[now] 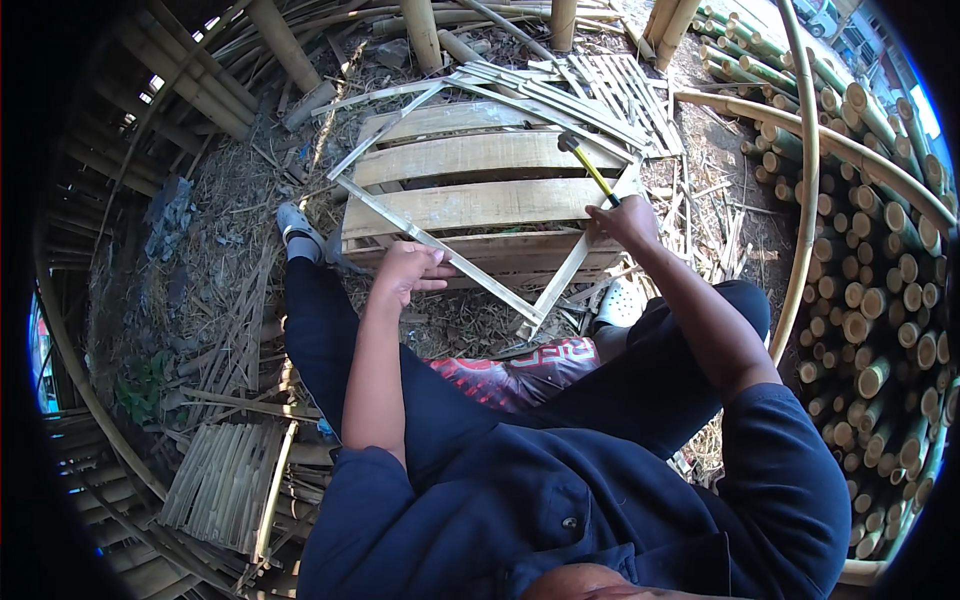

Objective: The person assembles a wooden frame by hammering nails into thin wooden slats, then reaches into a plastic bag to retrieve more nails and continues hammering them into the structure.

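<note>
My right hand [628,222] is closed around the black and yellow handle of a hammer [600,180], whose dark head points up and to the left. It rests beside the right side of a four-sided frame [400,217] made of thin pale bamboo strips. The frame lies tilted over a slatted wooden bench [470,155], one corner jutting toward me past the near edge. Against the frame's near-left strip is my left hand [410,270], thumb and fingers apart. Whether its fingertips press on the strip is hard to tell.
A stack of cut bamboo poles [860,300] fills the right side. Split bamboo strips [630,95] lie beyond the bench, and a bundle of slats [225,475] sits at lower left. Patterned cloth [530,375] lies between my legs. Bamboo posts [420,35] stand at the back.
</note>
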The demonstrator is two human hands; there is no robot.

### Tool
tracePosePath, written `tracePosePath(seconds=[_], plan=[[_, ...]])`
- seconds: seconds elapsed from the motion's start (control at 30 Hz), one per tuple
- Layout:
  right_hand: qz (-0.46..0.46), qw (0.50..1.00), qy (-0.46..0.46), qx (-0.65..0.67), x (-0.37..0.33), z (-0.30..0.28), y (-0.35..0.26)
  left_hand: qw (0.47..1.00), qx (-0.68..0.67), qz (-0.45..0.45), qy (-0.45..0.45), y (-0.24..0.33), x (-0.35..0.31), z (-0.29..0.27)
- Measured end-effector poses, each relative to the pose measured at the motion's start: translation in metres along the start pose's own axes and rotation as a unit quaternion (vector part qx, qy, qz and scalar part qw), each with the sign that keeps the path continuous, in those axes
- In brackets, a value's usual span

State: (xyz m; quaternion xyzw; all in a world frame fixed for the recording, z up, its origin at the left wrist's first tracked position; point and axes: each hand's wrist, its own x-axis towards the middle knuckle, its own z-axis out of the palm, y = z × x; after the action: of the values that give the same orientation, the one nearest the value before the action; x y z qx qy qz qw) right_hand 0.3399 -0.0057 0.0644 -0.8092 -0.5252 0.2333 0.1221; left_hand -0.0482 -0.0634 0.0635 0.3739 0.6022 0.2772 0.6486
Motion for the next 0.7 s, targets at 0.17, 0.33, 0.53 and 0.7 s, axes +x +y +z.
tracePosePath(seconds=[0.17,0.33,0.53,0.7], plan=[[0.031,0.999,-0.005,0.007,0.000,-0.013,0.006,0.987,0.077,0.000,-0.140,-0.008,-0.005,0.024],[0.041,0.996,-0.043,0.069,-0.004,-0.017,0.017,0.948,0.120,-0.006,-0.295,0.008,-0.016,0.049],[0.037,0.999,-0.027,0.027,0.000,-0.015,0.016,0.942,0.234,0.229,0.079,0.055,0.050,-0.016],[0.023,0.999,-0.022,-0.031,-0.001,-0.017,0.013,0.880,0.309,0.234,0.276,0.082,0.130,-0.077]])
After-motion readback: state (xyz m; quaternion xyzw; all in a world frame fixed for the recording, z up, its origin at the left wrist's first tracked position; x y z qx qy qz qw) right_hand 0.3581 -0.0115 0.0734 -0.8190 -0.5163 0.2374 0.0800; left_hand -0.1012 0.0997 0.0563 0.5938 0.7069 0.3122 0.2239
